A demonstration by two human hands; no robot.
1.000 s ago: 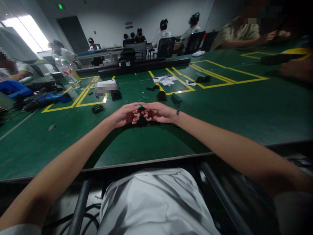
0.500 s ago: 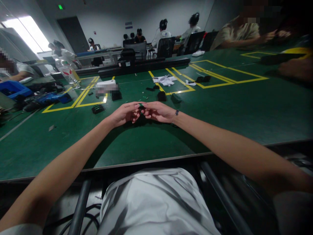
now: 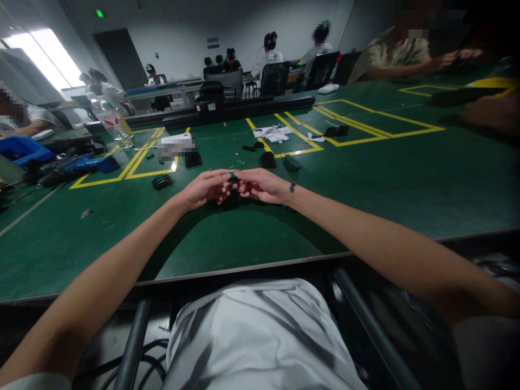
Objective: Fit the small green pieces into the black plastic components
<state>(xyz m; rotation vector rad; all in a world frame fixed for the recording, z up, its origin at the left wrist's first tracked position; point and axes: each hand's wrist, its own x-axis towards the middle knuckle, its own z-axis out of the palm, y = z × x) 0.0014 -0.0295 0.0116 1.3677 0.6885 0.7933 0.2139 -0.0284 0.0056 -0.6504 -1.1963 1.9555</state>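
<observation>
Your left hand [image 3: 206, 189] and right hand [image 3: 265, 184] held a green piece [image 3: 232, 176] in a fingertip grip; uneven pressure could have ejected it onto the worktop [image 3: 244, 233].

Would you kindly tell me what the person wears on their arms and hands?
The left hand and right hand wear no gloves. A narrow, dark band circles the right wrist. Short fabric sleeves, the left pale grey, leave both forearms bare.

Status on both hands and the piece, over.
Left hand and right hand both pinching small green piece, fingertips close together. Piece partly hidden by fingers. Black block just beyond right hand.
</observation>
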